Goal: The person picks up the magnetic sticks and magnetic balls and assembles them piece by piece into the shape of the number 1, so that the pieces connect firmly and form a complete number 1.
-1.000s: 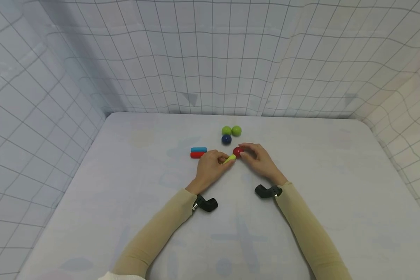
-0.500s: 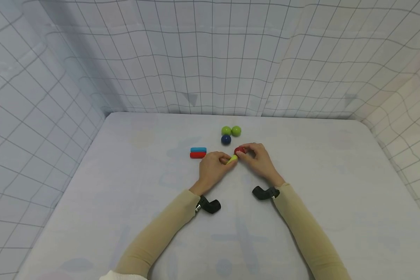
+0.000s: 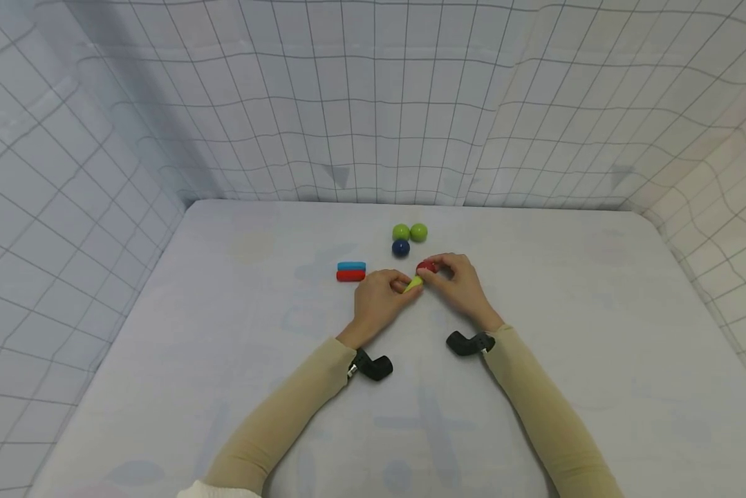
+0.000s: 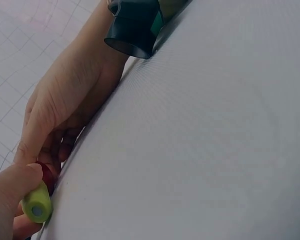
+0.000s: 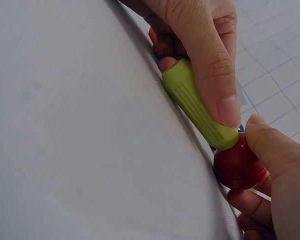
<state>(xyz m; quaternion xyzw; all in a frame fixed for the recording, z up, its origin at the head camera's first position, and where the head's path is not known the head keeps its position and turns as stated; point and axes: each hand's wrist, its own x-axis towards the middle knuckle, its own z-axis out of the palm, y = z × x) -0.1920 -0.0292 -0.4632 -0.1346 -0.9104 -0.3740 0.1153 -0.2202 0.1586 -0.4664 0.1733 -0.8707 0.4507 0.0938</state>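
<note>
Green ribbed rod (image 5: 196, 110) against red ball (image 5: 236, 166)

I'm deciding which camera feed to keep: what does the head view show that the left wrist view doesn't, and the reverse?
Only the head view shows the left green ball, the right green ball, the blue stick and the red stick.

Only the left wrist view shows the pale round spot in the end of the yellow-green stick.

Both show the left hand pinching that stick, the right hand holding the red ball, and the white surface.
</note>
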